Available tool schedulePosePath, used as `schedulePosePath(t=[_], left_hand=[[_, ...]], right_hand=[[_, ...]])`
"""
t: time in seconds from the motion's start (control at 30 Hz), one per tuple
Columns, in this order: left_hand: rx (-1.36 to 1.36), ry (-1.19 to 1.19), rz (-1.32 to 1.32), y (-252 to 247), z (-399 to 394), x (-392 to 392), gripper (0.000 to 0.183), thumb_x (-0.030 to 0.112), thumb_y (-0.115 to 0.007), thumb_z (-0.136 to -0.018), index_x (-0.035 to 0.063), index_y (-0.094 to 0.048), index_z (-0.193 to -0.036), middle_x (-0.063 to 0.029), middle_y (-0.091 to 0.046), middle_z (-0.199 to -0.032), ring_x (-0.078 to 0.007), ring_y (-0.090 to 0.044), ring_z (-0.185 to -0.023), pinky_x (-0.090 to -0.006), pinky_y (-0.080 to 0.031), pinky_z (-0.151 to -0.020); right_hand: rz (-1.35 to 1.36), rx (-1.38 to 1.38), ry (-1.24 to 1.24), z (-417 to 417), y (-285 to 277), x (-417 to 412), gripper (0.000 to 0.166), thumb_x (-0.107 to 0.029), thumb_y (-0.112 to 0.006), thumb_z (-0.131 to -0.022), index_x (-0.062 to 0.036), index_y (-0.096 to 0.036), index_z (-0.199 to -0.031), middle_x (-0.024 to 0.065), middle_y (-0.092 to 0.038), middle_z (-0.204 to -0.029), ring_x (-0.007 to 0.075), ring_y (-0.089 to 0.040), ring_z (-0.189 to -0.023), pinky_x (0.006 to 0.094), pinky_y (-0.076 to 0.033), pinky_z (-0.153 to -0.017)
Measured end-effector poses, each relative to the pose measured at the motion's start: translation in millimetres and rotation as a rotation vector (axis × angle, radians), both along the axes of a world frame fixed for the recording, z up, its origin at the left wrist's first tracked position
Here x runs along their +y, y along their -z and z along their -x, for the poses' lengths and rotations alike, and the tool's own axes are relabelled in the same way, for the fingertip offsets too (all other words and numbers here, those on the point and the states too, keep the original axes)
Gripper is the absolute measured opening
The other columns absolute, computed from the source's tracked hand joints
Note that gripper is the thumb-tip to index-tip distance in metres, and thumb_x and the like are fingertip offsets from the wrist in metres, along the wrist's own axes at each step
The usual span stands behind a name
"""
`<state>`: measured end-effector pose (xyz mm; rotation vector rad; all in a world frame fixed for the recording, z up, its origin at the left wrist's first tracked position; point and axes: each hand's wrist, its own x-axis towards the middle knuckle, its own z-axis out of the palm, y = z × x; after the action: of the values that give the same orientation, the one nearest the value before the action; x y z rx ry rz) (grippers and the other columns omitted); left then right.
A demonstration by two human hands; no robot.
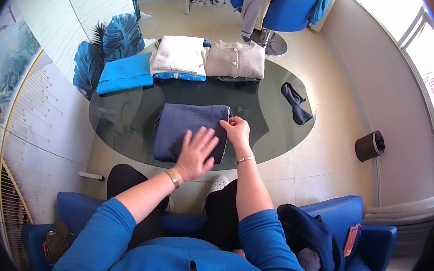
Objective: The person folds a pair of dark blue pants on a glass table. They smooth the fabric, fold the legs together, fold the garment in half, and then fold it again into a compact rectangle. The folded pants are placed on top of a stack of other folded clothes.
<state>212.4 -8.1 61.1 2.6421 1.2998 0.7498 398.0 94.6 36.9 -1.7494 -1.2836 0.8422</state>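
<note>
A folded dark blue-grey garment (187, 123) lies on the oval glass table (123, 134) right in front of me. My left hand (196, 155) is over its lower front part, palm down with the fingers spread; whether it presses on the cloth or hovers I cannot tell. At the garment's right edge, my right hand (237, 129) pinches the cloth between thumb and fingers. Behind it, along the far side of the table, are a folded bright blue cloth (127, 72), a stack topped by a white garment (180, 53) and a folded beige buttoned cardigan (236, 61).
A pair of dark socks (297, 104) lies at the table's right. Clothes hang over a blue swivel chair (291, 13) at the back. A dark waste bin (370, 146) stands by the right wall. Dark clothing (309, 238) is heaped on the blue sofa (339, 210) beside me.
</note>
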Motion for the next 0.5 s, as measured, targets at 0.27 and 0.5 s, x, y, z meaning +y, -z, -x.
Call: schedulePosePath(t=[0.27,0.5], left_hand=[[0.230,-0.353,0.011,25,46,-3,0.072,0.053,-0.056,-0.095,0.0143,-0.041,-0.154,-0.0217,-0.022,-0.164,-0.0461,-0.017,-0.151,-0.0669,-0.012,-0.117],[0.112,-0.346,0.062,1,53,19,0.068,0.050,-0.057,-0.095,0.0090,-0.046,-0.149,-0.0209,-0.038,-0.156,-0.0434,-0.031,-0.146,-0.0633,-0.026,-0.113]], right_hand=[[0.087,0.578,0.090,9,6,8,0.018,-0.011,-0.085,-0.077,-0.0014,-0.071,-0.083,-0.0016,-0.065,-0.070,0.0076,-0.056,-0.063,0.0250,-0.044,-0.059],[-0.311,-0.196,0.079,21,-1,-5,0.048,-0.010,-0.078,-0.080,-0.0082,-0.062,-0.126,0.0163,-0.063,-0.129,0.0355,-0.060,-0.118,0.0426,-0.048,-0.099]])
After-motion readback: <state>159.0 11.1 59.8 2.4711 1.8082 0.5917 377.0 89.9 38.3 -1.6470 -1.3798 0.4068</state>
